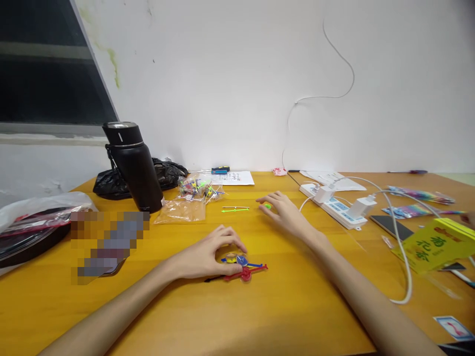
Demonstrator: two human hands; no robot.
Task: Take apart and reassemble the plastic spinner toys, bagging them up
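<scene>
My left hand [213, 252] arches over a small cluster of plastic arrow spinners on the table, its thumb and fingers apart around them. A red arrow spinner [245, 274] lies at the thumb tip, with a blue arrow spinner [242, 260] and a yellow round piece [230, 258] just behind it. A black pointed tip [212, 280] shows below the thumb. Farther back, my right hand [282, 210] is stretched out, fingers spread over a small green round piece [267, 205]; contact is unclear. Left of it lie a green arrow [234, 210] and a white arrow [235, 207].
Behind are a clear bag of coloured pieces [198, 188], an empty clear bag [181, 211] and a black bottle [133, 168]. A power strip [343, 212] with white cables stands right. At the right edge, another person's hand [468, 218] is near a yellow box [434, 243].
</scene>
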